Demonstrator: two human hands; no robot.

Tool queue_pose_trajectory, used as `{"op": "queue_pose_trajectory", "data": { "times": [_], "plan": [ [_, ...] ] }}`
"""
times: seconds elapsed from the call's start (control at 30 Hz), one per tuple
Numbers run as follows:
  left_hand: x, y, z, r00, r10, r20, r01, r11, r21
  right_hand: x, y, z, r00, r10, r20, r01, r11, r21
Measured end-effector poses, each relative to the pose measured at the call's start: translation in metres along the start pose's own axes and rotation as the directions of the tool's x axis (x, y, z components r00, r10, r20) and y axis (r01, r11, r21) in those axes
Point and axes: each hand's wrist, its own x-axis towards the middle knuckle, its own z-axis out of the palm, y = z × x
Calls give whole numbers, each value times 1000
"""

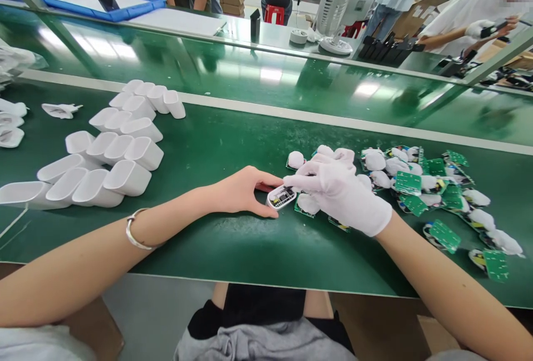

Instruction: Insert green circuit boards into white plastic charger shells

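My left hand (pixel 244 191) is bare and curls around a small white plastic housing (pixel 281 197), with the thumb at its near side and the fingers at its far side. The open mouth of the housing faces up and shows dark and yellow electronic parts inside. My right hand (pixel 337 189), in a white glove, brings its fingertips together at the upper right rim of that housing; what they pinch, if anything, is hidden. Close beside and partly under the glove lie circuit boards with white padded pieces (pixel 307 204).
Several empty white housings (pixel 129 178) stand in rows on the left of the green table (pixel 225 250). Many green circuit boards (pixel 408 182) are heaped at right. Beyond a white strip (pixel 258 106) are a fan (pixel 335 5), a blue tray (pixel 137 10) and other people.
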Motion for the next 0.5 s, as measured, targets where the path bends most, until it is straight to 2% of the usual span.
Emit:
{"op": "queue_pose_trajectory", "data": {
  "times": [0.2,0.5],
  "plan": [
    [0,-1,1,1000,-15,1,15,1000,-22,-4,0,3,999,11,-49,-10,999,33],
    [0,1,1,1000,-12,-1,12,1000,18,1,-4,1,999,26,28,-26,1000,14]
  ]
}}
